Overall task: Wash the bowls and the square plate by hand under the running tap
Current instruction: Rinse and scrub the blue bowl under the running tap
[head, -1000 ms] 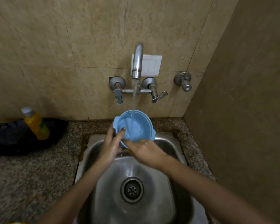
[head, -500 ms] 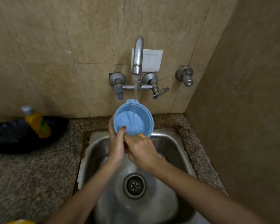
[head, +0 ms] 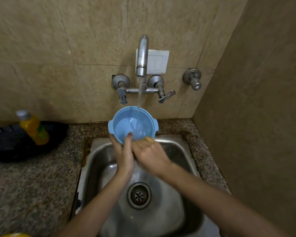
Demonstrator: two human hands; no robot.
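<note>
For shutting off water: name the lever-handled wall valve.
Valve just right of the spout: long flat lever. Left valve has a stub, far-right valve a knob.

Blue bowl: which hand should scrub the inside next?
Right, probably. The left hand grips the blue bowl by its near rim, steadying it under the stream; the right hand sits at the rim holding something yellowish, perhaps a scrubber.

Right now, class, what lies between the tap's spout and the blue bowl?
Only a stream of running water, falling from the spout into the blue bowl; the head view shows it.
</note>
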